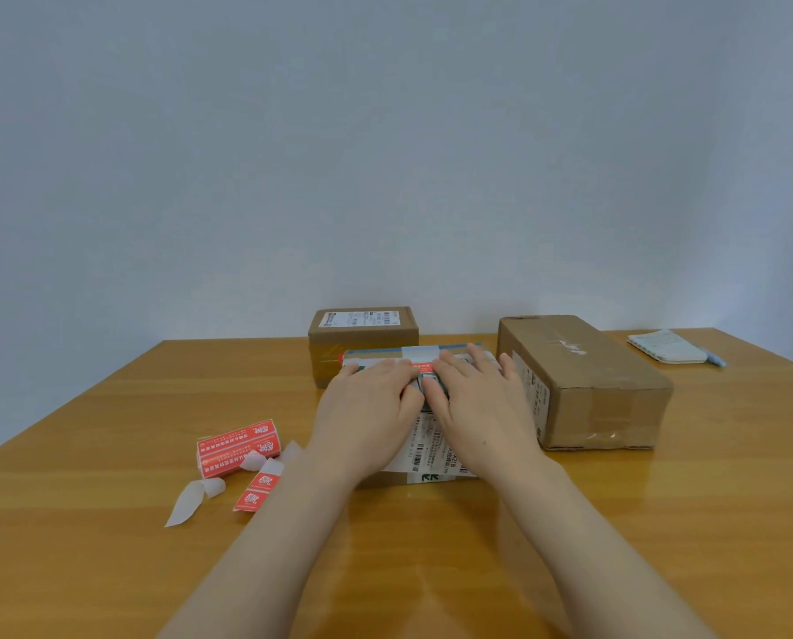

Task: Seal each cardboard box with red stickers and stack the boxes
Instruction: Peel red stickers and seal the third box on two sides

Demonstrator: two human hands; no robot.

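A flat cardboard box (424, 447) with white labels lies in the middle of the table. My left hand (369, 412) and my right hand (477, 403) lie palm down on its top, fingers spread, thumbs nearly touching. A red sticker (424, 367) shows between the fingertips on the box's top. A pile of red stickers (235, 447) lies left of the box, with one loose strip (258, 491) nearby. A small brown box (362, 339) stands behind. A long brown box (583, 385) lies to the right.
White backing paper scraps (187, 500) lie beside the sticker pile. A white notepad (669, 345) with a blue pen (715, 359) sits at the far right corner of the wooden table (109, 523). A plain wall stands behind.
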